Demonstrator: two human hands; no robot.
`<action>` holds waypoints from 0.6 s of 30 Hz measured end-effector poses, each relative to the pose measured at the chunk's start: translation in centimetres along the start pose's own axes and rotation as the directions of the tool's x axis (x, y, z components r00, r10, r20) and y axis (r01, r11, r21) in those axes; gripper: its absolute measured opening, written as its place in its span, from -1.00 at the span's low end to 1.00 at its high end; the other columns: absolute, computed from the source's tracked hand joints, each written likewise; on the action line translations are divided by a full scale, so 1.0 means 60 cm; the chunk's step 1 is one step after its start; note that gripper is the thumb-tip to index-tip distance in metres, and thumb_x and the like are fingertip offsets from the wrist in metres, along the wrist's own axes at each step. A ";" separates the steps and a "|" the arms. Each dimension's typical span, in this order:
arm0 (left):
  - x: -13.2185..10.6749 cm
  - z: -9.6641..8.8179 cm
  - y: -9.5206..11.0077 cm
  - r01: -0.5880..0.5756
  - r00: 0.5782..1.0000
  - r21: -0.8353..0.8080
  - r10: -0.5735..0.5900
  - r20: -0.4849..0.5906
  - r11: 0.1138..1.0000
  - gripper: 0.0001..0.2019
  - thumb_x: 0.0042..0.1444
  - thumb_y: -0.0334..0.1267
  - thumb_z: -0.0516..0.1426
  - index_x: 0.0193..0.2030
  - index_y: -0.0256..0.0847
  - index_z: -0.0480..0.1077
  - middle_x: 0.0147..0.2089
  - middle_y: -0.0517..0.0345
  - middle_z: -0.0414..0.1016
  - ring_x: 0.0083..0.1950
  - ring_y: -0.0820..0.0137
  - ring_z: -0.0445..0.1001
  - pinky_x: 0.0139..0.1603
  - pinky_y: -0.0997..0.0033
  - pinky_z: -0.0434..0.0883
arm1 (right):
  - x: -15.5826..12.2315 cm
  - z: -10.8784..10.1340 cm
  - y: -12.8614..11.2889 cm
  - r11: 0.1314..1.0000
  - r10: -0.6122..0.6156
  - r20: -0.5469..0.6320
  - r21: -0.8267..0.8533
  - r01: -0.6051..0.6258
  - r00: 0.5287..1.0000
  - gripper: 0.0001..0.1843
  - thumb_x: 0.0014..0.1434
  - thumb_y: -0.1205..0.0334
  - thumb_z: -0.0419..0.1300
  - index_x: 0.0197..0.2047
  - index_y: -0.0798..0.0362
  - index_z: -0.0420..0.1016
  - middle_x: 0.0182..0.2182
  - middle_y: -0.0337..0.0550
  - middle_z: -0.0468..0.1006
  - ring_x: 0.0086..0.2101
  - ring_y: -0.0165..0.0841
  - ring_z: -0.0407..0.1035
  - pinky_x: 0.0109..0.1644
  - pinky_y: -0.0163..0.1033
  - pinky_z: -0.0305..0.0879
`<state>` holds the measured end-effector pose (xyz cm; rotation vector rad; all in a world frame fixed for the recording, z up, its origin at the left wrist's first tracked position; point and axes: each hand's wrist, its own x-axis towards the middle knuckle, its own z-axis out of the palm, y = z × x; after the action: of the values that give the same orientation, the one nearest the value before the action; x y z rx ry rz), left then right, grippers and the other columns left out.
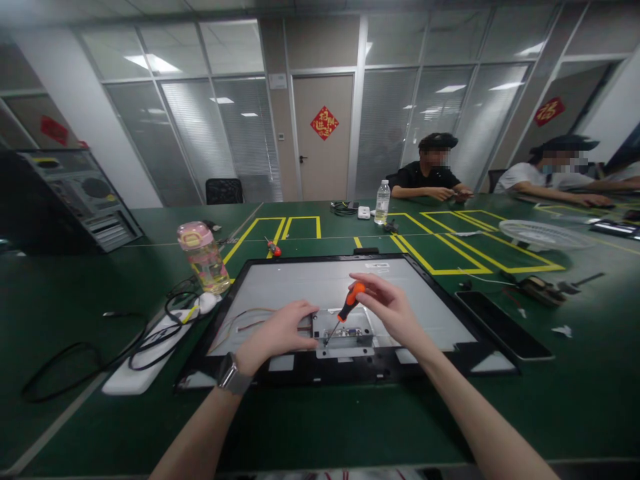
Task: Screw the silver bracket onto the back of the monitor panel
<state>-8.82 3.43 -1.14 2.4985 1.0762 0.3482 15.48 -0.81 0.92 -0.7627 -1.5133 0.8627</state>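
An opened flat monitor panel (pixel 310 277) lies on the table with its metal back up and a black frame round it. On its lower middle sits a metal bracket (pixel 369 340) with a row of connector ports. My right hand (pixel 393 307) grips a screwdriver (pixel 351 301) with an orange and black handle. The screwdriver is tilted, its tip down at the left part of the bracket. Spread at the bracket's left edge, my left hand (pixel 277 330) rests with fingers apart. Thin wires (pixel 240 320) run across the panel left of the bracket.
Left of the panel are a white power strip (pixel 145 357) with black cables, a pink-lidded bottle (pixel 205 260) and a computer case (pixel 75 200). A black phone-like slab (pixel 500 327) lies at right. Behind stand a water bottle (pixel 382 202) and another screwdriver (pixel 274 249). Other people sit across.
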 end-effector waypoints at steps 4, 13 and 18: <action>-0.001 -0.001 0.003 -0.009 1.000 0.022 0.009 -0.003 1.000 -0.44 -0.04 -0.14 0.26 0.14 -0.13 0.32 0.01 0.05 0.39 0.01 0.19 0.38 0.05 0.29 0.32 | -0.006 0.011 -0.007 0.998 -0.018 0.018 -0.057 0.019 1.000 -0.77 0.21 0.15 0.17 -0.08 -0.06 0.55 -0.15 -0.10 0.52 -0.14 -0.26 0.44 -0.03 -0.13 0.37; -0.004 0.006 -0.001 -0.007 0.999 -0.013 0.006 -0.035 1.000 -0.41 -0.06 -0.16 0.28 0.15 -0.16 0.32 0.06 0.02 0.39 0.07 0.16 0.37 0.10 0.27 0.30 | -0.014 0.028 -0.014 1.000 0.006 0.084 0.011 -0.007 0.996 -0.70 0.27 0.14 0.10 0.05 -0.10 0.45 -0.06 -0.06 0.55 -0.04 -0.22 0.45 0.10 -0.01 0.32; -0.009 0.014 -0.006 0.000 0.998 -0.063 -0.004 -0.064 0.998 -0.40 -0.04 -0.16 0.28 0.18 -0.15 0.30 0.12 0.02 0.35 0.13 0.17 0.34 0.17 0.27 0.27 | -0.020 0.033 -0.004 0.998 0.013 0.073 0.056 -0.017 0.997 -0.64 0.27 0.12 0.10 0.12 -0.11 0.39 -0.04 -0.06 0.55 -0.04 -0.20 0.46 0.07 0.01 0.36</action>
<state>-9.09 3.06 -2.11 2.4452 1.0754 0.4571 13.64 -2.16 0.42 -0.7083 -1.5422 0.9503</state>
